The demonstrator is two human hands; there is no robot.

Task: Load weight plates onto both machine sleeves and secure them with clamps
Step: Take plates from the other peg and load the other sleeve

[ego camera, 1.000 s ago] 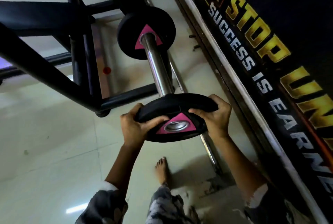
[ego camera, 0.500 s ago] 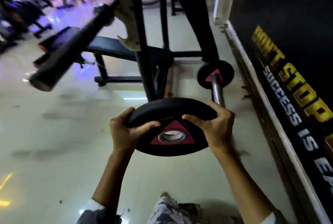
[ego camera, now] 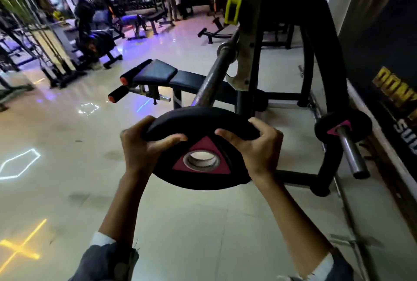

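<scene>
Right, head view only. We've got the plate (ego camera: 204, 143) in both hands, held out in front at mid-frame and on no sleeve. Left hand (ego camera: 144, 145) wraps the left rim and right hand (ego camera: 257, 147) the right rim, with thumbs curled over the pink-triangle face and fingers behind. Face and bore are tilted up toward us, so the bore axis doesn't line up with any sleeve. Key relation: the dark bar (ego camera: 212, 75) sits directly beyond the plate's far rim, its long axis running away from us, up and slightly right to the rack upright. Its near end is hidden behind the rim, so we can't tell whether they touch. Our guess is that's the target. We'd need to tip the plate upright until the bore matches the bar axis, then push away. Both hands look about equally near it, no side bias. Alternative: the chrome sleeve (ego camera: 352, 156) low on the right, free end pointing toward us, carries a loaded plate (ego camera: 327, 127) at its inner end. Right hand is nearer to it, but well apart. No clamps in frame. Risk: once tipped, the plate hides the bar end, so alignment goes by feel.
</scene>
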